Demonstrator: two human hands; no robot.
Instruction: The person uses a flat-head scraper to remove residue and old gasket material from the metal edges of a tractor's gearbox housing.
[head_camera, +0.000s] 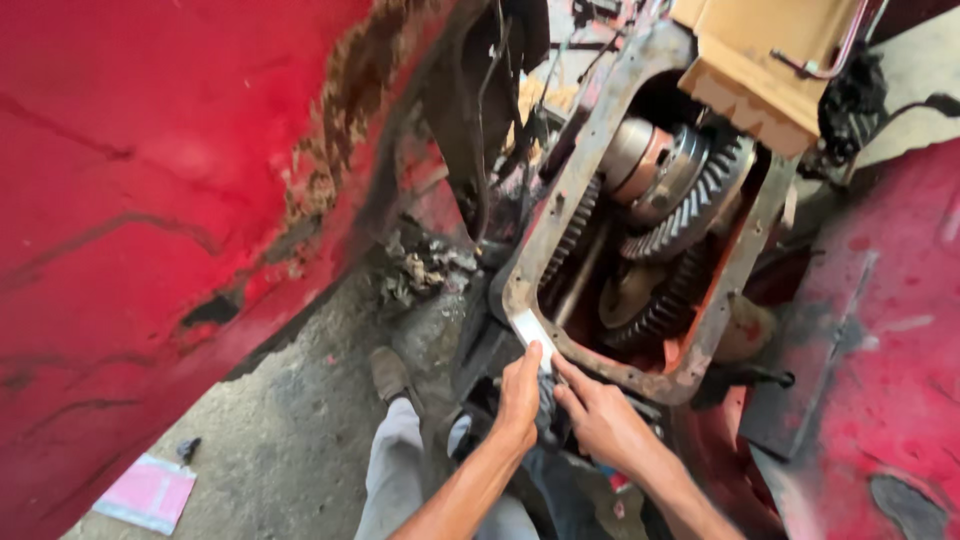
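Grimy concrete floor (280, 440) runs under red bodywork where, at six o'clock of the open gear housing (640, 215), the left hand (520, 395) pinches a pale strip (530, 330) against the rim while the right hand (600, 425), fingers curled, steadies it; press evenly, I judge.

One flat rectangular package (148, 493), pink with a pale blue-white edge, lies on the concrete floor (290, 450), well to the left of and below both hands. No labels, signs or screens visible.
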